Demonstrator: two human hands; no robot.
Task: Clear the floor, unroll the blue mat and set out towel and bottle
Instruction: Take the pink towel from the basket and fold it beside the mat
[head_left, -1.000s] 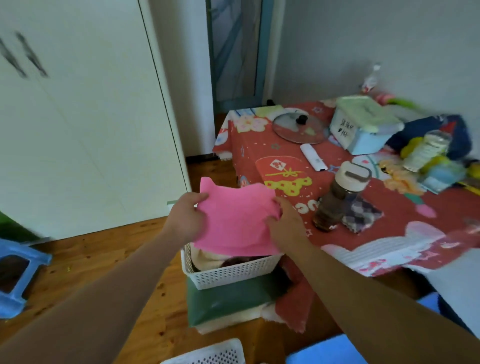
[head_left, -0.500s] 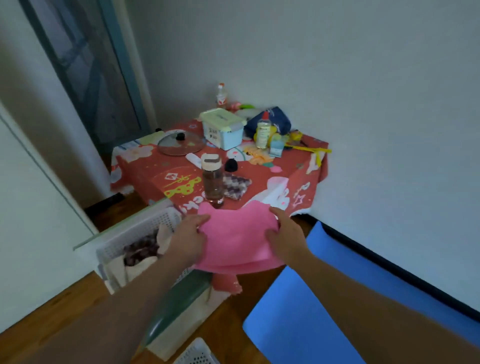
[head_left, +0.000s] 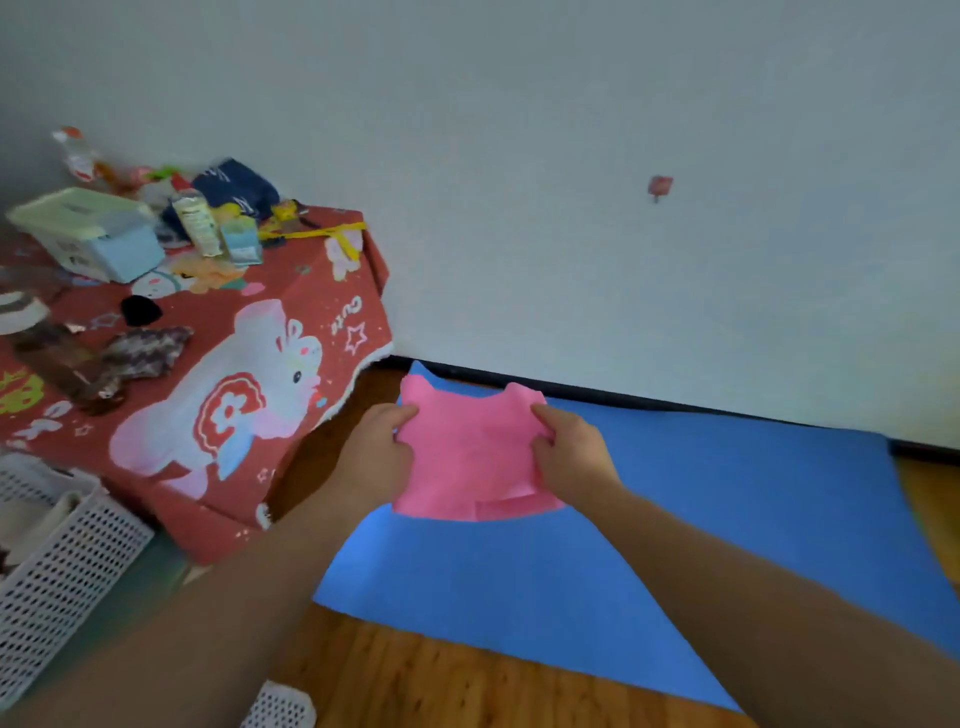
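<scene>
A folded pink towel (head_left: 470, 457) is held in the air between both hands, above the near-left end of the blue mat (head_left: 701, 545). My left hand (head_left: 376, 457) grips its left edge and my right hand (head_left: 574, 457) grips its right edge. The mat lies unrolled flat on the wooden floor along the white wall. A clear bottle with a white cap (head_left: 36, 343), dark liquid inside, stands on the red-clothed table (head_left: 270, 364) at the far left, blurred and partly cut off.
The table carries a light lidded box (head_left: 91, 236), small bottles, a dark bag and a patterned cloth (head_left: 143, 353). A white perforated basket (head_left: 57, 566) sits at the lower left, another white basket's corner (head_left: 283, 709) at the bottom edge. Wooden floor (head_left: 467, 686) lies in front of the mat.
My view has swung right, from the table and basket to the wall and mat. Both hands have carried the pink towel from over the basket to over the mat's end.
</scene>
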